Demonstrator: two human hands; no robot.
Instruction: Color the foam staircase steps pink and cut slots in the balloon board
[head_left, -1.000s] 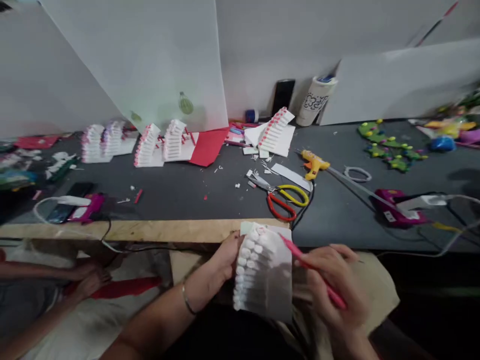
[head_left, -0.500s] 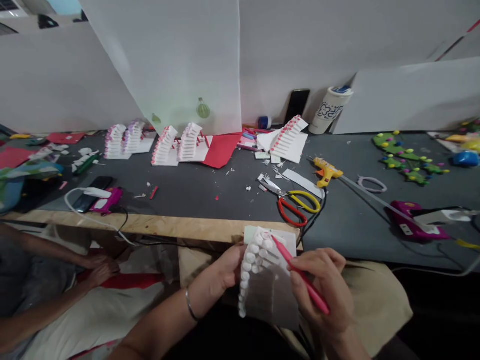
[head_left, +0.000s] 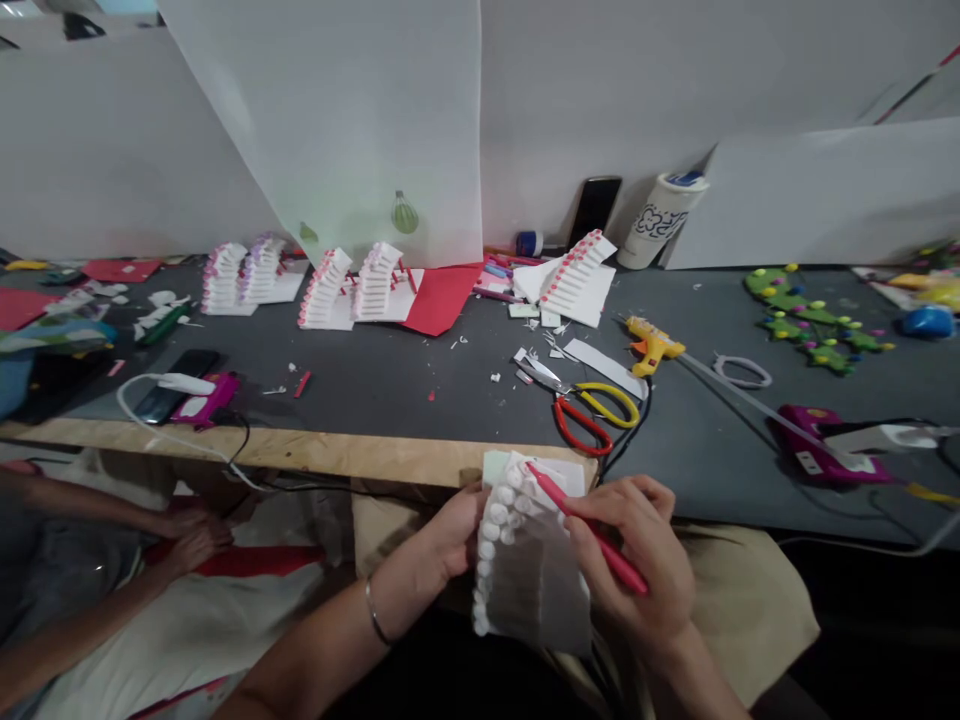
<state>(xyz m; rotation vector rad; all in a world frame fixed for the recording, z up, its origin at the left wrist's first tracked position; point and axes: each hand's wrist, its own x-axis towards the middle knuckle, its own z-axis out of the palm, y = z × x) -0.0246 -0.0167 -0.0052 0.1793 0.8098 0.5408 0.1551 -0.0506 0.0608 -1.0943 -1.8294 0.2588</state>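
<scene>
The card (head_left: 559, 605) is held up just off the near edge of the table (head_left: 367, 385), a bit right of centre, with white swabs (head_left: 487, 550) curving down its left side. Looks like paper, so I'd guess it's super light and creases if you squeeze. Heads are probably squishy, and the sticks might pop loose if you tug them. Personally I'd pinch the plain right or near edge and leave the heads alone. Left hand (head_left: 459, 530) is curled in on the card's left edge up toward the far end, fingers mostly hidden, so can't tell how hard it's gripping. Right hand (head_left: 637, 550) is closed on a pink pen (head_left: 611, 562), thumb against fingers, tip right at the far swabs; can't tell if it's really touching. Pen's likely hard plastic, maybe slick, so a grip near the tip makes sense.
</scene>
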